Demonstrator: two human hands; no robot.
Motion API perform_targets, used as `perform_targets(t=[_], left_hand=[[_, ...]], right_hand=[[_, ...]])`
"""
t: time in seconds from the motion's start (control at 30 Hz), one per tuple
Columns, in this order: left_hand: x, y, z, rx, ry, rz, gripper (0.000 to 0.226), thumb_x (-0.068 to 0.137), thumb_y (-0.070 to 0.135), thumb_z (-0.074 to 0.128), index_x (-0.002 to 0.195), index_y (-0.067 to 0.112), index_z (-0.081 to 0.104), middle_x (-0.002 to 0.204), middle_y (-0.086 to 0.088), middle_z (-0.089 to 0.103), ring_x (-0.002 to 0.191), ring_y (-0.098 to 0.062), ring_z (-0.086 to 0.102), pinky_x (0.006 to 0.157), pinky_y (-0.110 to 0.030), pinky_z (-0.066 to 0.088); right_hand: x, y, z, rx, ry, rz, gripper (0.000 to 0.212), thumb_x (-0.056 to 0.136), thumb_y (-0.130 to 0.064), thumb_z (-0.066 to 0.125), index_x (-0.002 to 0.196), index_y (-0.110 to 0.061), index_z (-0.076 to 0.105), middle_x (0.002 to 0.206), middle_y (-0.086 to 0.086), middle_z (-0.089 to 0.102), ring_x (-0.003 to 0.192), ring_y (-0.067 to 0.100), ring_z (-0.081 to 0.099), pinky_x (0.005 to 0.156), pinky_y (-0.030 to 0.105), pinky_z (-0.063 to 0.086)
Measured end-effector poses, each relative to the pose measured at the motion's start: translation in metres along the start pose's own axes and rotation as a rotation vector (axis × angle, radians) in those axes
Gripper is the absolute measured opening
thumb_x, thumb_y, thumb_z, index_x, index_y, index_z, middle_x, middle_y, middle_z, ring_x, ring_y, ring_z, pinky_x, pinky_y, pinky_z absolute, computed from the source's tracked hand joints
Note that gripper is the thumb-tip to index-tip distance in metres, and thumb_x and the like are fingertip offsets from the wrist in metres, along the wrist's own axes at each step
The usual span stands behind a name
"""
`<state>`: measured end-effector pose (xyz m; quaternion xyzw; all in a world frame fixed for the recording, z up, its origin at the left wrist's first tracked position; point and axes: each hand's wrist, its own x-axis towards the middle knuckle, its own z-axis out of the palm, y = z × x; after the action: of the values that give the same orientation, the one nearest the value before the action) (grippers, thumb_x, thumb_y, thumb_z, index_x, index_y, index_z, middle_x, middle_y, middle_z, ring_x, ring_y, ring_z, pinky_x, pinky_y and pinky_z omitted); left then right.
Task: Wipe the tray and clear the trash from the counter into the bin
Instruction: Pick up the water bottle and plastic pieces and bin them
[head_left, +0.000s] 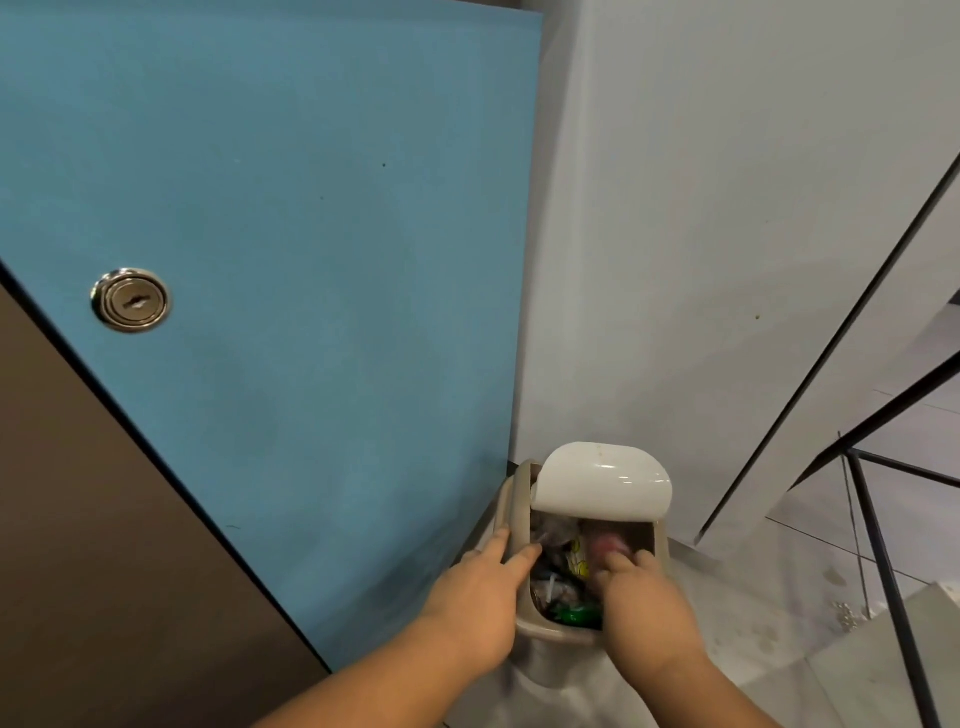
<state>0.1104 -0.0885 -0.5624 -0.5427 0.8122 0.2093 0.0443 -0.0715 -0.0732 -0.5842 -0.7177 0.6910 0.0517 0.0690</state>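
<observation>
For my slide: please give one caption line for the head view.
Left hand grips the rim of a small bin, white lid tipped open, while the right hand reaches into the trash.

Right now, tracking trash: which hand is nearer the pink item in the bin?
Right: right hand reaches in beside the pink item; left hand holds the bin's left rim.

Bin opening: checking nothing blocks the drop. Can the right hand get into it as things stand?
Likely yes: the white lid is tipped up and back, the left hand grips the bin rim, and the right hand dips its fingers inside.
</observation>
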Motion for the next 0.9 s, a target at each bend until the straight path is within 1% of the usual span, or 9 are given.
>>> perform_targets(t=[0.07, 0.17, 0.23, 0.33, 0.43, 0.53, 0.6, 0.77, 0.9], left_hand=[[0.000, 0.000, 0.000, -0.008, -0.003, -0.005, 0.073, 0.089, 0.007, 0.041, 0.147, 0.040, 0.010, 0.159, 0.001, 0.002, 0.134, -0.030, 0.031, 0.107, -0.041, 0.037], [0.000, 0.001, 0.001, -0.020, -0.005, -0.010, 0.072, 0.091, 0.011, 0.042, 0.147, 0.040, 0.008, 0.159, 0.002, 0.000, 0.134, -0.029, 0.031, 0.107, -0.040, 0.037], [0.000, 0.001, 0.002, -0.027, -0.002, -0.010, 0.068, 0.093, 0.017, 0.043, 0.147, 0.040, 0.009, 0.159, 0.002, 0.000, 0.133, -0.029, 0.032, 0.106, -0.040, 0.039], [-0.001, 0.001, 0.002, -0.049, 0.005, -0.002, 0.064, 0.094, 0.022, 0.043, 0.147, 0.040, 0.013, 0.158, 0.002, 0.002, 0.133, -0.028, 0.032, 0.106, -0.040, 0.039], [-0.002, -0.002, 0.003, -0.119, 0.084, 0.015, 0.057, 0.093, 0.025, 0.045, 0.143, 0.040, 0.024, 0.154, 0.006, 0.015, 0.130, -0.023, 0.038, 0.103, -0.038, 0.041], [-0.002, -0.006, 0.006, -0.306, 0.208, -0.032, 0.041, 0.092, 0.031, 0.049, 0.132, 0.038, 0.043, 0.138, 0.013, 0.039, 0.116, -0.013, 0.051, 0.097, -0.034, 0.046], [-0.001, -0.008, 0.007, -0.424, 0.254, -0.100, 0.033, 0.091, 0.031, 0.052, 0.124, 0.036, 0.052, 0.127, 0.013, 0.048, 0.108, -0.009, 0.055, 0.095, -0.032, 0.048], [0.000, -0.007, 0.000, -0.541, 0.272, -0.169, 0.022, 0.091, 0.027, 0.054, 0.112, 0.033, 0.062, 0.109, 0.014, 0.059, 0.093, -0.002, 0.058, 0.087, -0.020, 0.049], [-0.012, -0.002, -0.020, -0.587, 0.245, -0.234, 0.018, 0.092, 0.028, 0.054, 0.105, 0.034, 0.064, 0.100, 0.016, 0.063, 0.089, -0.001, 0.061, 0.082, -0.019, 0.051]], right_hand=[[0.001, -0.002, 0.002, -0.053, -0.088, 0.041, 0.036, 0.089, -0.019, 0.050, 0.123, -0.026, 0.058, 0.126, -0.004, 0.054, 0.115, 0.019, 0.044, 0.095, 0.032, 0.039], [-0.002, -0.004, 0.005, -0.040, -0.157, 0.095, 0.034, 0.090, -0.018, 0.048, 0.122, -0.023, 0.057, 0.124, 0.001, 0.057, 0.114, 0.019, 0.050, 0.095, 0.031, 0.040], [-0.003, -0.004, 0.004, 0.004, -0.155, 0.108, 0.033, 0.089, -0.020, 0.048, 0.121, -0.024, 0.057, 0.122, 0.002, 0.058, 0.112, 0.020, 0.053, 0.094, 0.030, 0.042], [0.001, -0.006, 0.006, 0.075, -0.072, 0.031, 0.032, 0.092, -0.028, 0.045, 0.121, -0.028, 0.058, 0.121, -0.001, 0.057, 0.114, 0.021, 0.048, 0.092, 0.033, 0.044], [0.003, -0.009, 0.006, 0.192, -0.015, -0.034, 0.031, 0.094, -0.031, 0.041, 0.118, -0.029, 0.060, 0.119, -0.004, 0.056, 0.115, 0.021, 0.045, 0.093, 0.034, 0.043], [0.003, -0.013, 0.006, 0.292, 0.021, -0.071, 0.031, 0.094, -0.029, 0.042, 0.117, -0.030, 0.063, 0.119, -0.005, 0.057, 0.114, 0.019, 0.045, 0.093, 0.031, 0.043], [0.004, -0.014, 0.006, 0.325, 0.029, -0.085, 0.031, 0.094, -0.029, 0.044, 0.118, -0.031, 0.063, 0.120, -0.008, 0.057, 0.114, 0.018, 0.046, 0.094, 0.029, 0.043], [0.004, -0.018, 0.007, 0.420, 0.004, -0.122, 0.028, 0.094, -0.030, 0.046, 0.116, -0.032, 0.063, 0.116, -0.012, 0.056, 0.110, 0.013, 0.046, 0.095, 0.026, 0.042], [-0.001, -0.026, -0.007, 0.593, -0.026, -0.112, 0.024, 0.088, -0.023, 0.057, 0.108, -0.031, 0.067, 0.109, -0.012, 0.057, 0.106, 0.013, 0.050, 0.097, 0.027, 0.042]])
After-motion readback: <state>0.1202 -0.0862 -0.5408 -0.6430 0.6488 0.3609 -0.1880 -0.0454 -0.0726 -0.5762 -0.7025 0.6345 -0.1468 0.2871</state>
